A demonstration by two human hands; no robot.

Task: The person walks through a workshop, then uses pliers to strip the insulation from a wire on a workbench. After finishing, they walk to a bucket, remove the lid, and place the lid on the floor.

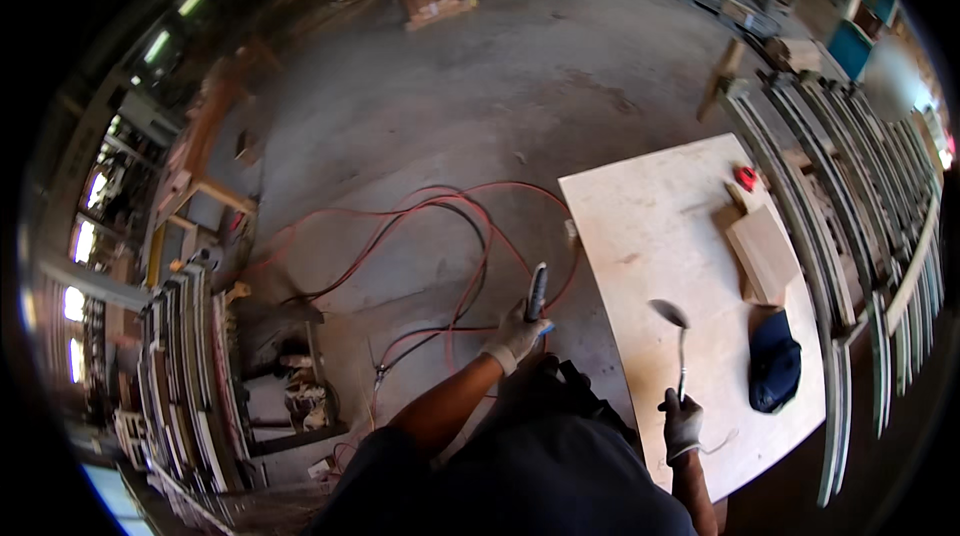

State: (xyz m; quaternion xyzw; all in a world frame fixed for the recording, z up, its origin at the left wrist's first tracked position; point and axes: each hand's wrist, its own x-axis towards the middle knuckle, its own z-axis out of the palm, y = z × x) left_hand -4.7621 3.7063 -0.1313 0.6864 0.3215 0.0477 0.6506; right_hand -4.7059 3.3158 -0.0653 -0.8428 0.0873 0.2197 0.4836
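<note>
My right hand (682, 423), in a light work glove with dark fingertips, is closed around the handle of a ladle (668, 313). Its thin metal handle points away from me, and the dark round bowl hangs over the light wooden tabletop (630, 216). Left of the table, above the floor, my gloved left hand (516, 338) is closed on a dark, narrow handheld tool (538, 288) that points upward. A bit of blue shows at its lower end; its exact kind I cannot make out.
A wooden block (763, 254), a dark blue cap (775, 364) and a small red object (745, 177) sit along the table's right side. Metal racks (830, 176) border it. Red and black hoses (485, 226) loop over the floor. More racked bars (185, 376) stand at left.
</note>
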